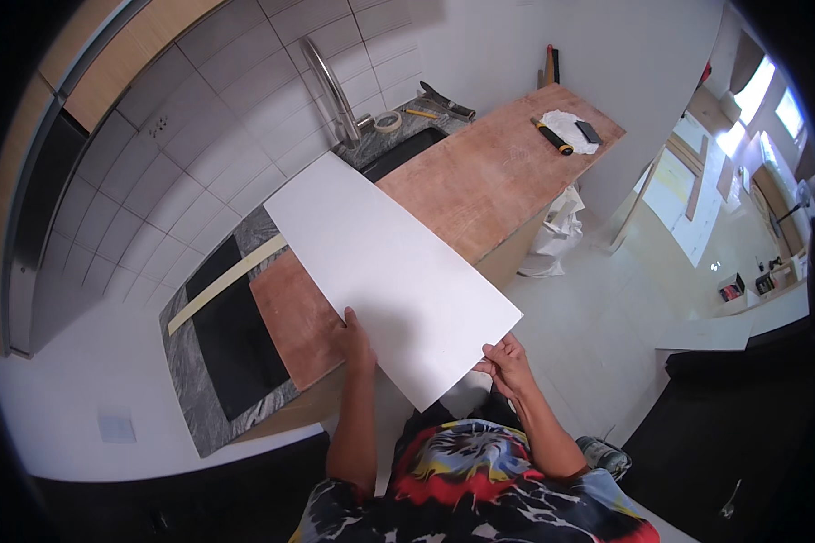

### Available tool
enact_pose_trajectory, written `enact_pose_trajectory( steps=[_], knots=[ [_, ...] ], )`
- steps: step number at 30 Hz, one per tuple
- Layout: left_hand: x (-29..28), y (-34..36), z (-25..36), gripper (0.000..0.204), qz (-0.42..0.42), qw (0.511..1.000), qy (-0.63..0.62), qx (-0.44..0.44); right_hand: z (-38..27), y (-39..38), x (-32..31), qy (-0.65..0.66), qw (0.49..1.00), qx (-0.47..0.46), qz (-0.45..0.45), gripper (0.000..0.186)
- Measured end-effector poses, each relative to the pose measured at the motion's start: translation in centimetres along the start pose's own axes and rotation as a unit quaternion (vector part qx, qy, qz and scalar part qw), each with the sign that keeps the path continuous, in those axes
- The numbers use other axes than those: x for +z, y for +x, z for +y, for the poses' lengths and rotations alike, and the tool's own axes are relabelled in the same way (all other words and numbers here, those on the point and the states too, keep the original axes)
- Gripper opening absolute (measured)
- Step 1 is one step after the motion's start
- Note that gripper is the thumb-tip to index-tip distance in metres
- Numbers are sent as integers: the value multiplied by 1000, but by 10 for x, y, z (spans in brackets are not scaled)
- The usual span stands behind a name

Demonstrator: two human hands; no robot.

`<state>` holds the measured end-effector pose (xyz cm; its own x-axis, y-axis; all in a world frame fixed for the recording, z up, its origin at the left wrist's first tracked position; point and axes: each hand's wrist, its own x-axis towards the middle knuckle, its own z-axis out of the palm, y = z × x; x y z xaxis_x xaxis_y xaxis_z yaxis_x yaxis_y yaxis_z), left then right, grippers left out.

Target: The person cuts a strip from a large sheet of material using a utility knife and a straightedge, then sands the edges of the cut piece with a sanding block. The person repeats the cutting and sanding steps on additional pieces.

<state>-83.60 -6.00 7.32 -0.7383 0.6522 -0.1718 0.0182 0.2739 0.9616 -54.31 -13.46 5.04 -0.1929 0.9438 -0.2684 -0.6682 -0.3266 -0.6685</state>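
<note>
A long white rectangular board (398, 271) is held between both my hands, slanting across the counter in front of me. My left hand (357, 342) grips its left long edge, thumb at the edge and the other fingers mostly hidden. Near the board's closest right corner, my right hand (507, 364) pinches it with the thumb on top and fingers beneath. Under the white board lies a reddish-brown wooden plank (480, 172), set along the counter. The far end of the white board reaches toward the sink and tap.
A curved metal tap (333, 95) rises behind the dark sink (403, 156). A tape roll (388, 121) and a yellow pencil (421, 114) lie beside it. On the plank rest a yellow-black cutter (552, 138) and a dark block (589, 133). A pale strip (226, 283) crosses the black cooktop (235, 344).
</note>
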Motion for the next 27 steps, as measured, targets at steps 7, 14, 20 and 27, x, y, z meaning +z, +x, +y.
enact_pose_trajectory(
  steps=[7,14,20,27],
  knots=[
    [-25,54,18,54,-163,947,277,17,9,13,25,-9,999,-19,41,47],
    [-25,101,48,42,-174,813,509,224,26,30,8,-39,996,22,76,49],
    [31,15,58,47,-211,790,466,339,-85,29,-46,-407,889,183,-98,24],
    [64,5,29,67,-219,759,515,333,-264,247,-71,-582,746,-241,214,28]
  ],
)
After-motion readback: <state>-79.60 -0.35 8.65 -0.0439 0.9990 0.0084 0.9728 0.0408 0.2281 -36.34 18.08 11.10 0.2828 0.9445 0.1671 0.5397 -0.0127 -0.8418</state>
